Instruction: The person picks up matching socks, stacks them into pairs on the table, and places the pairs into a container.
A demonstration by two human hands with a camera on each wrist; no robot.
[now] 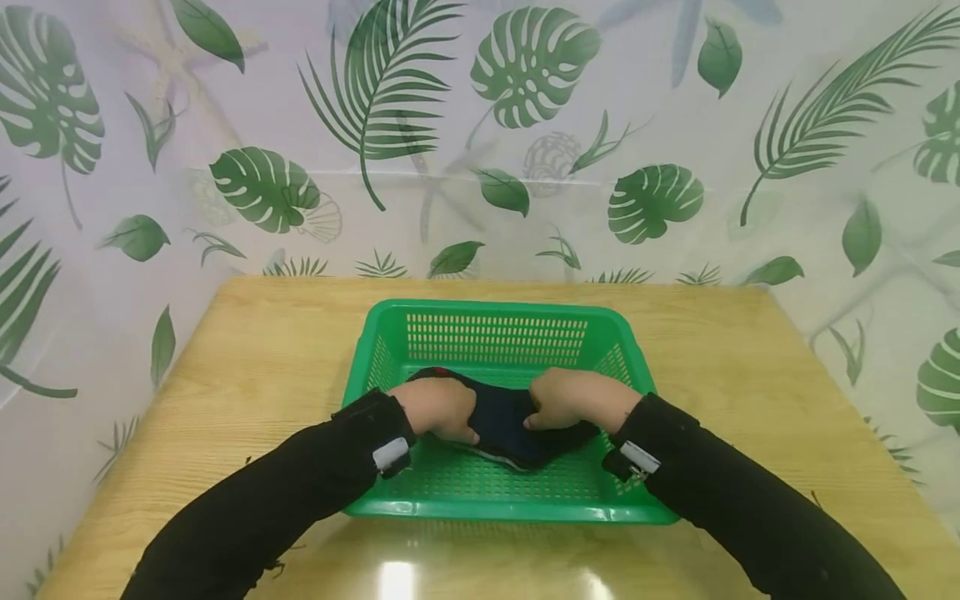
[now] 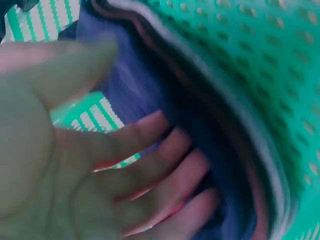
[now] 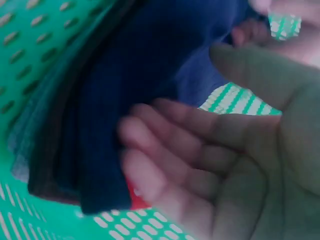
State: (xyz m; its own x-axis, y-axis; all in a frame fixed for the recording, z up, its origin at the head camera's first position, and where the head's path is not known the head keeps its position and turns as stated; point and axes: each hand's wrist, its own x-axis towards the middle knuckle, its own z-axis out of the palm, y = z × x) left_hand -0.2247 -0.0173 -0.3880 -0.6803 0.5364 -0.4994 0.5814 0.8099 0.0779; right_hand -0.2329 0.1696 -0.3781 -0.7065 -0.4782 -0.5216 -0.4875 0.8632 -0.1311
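A stack of folded cloth, navy on top, lies in a green plastic basket. Grey and brown layers show along its edge in both wrist views, and a small red patch shows in the right wrist view. My left hand is at the left part of the cloth, its fingertips against the navy fabric and its thumb held apart. On the other side, my right hand touches the cloth with extended fingers, thumb likewise apart. Both wrist views are blurred.
The basket has slotted walls and stands on a wooden table. Behind the table hangs a leaf-patterned covering, which also runs along both sides. Black sleeves with white wrist straps reach over the basket's front rim.
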